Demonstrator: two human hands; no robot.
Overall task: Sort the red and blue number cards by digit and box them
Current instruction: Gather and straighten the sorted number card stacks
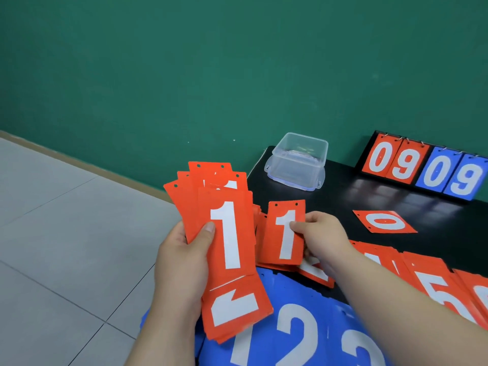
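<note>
- The left hand (184,260) has its grip closed round a fanned red stack (227,233), thumb across the front card, a white 1. The cards behind are mostly covered. Only their punched top corners and a sliver of one white digit show, and the digit on the lowest card is upside down and hard to read.
- The right hand (322,239) pinches a single red 1 card (286,233) at its right edge, thumb on the face. The fingers behind the card are hidden.
- That card hangs in front of the red piles (314,273) lying at the near left of the surface. The wrist and forearm cover much of them, so their digits cannot be told for sure.
- To the right lies a red 5 pile (433,286); another red pile beyond it is cut off by the frame edge.
- The blue cards (298,334) lie nearest the camera, partly under the held stack and cut by the bottom edge. One reads 2.
- A lone red 0 card (384,221) lies flat, apart from the piles.
- A clear box (298,159) stands at the far left corner of the surface, seemingly on its lid.
- A flip scoreboard (422,167) at the far right reads 0 9 in red and 0 9 in blue—its right end is clipped.
- The black surface (343,196) is glossy and mirrors the scoreboard. Behind it is a green wall (237,62), and to the left a grey tiled floor (66,233).
</note>
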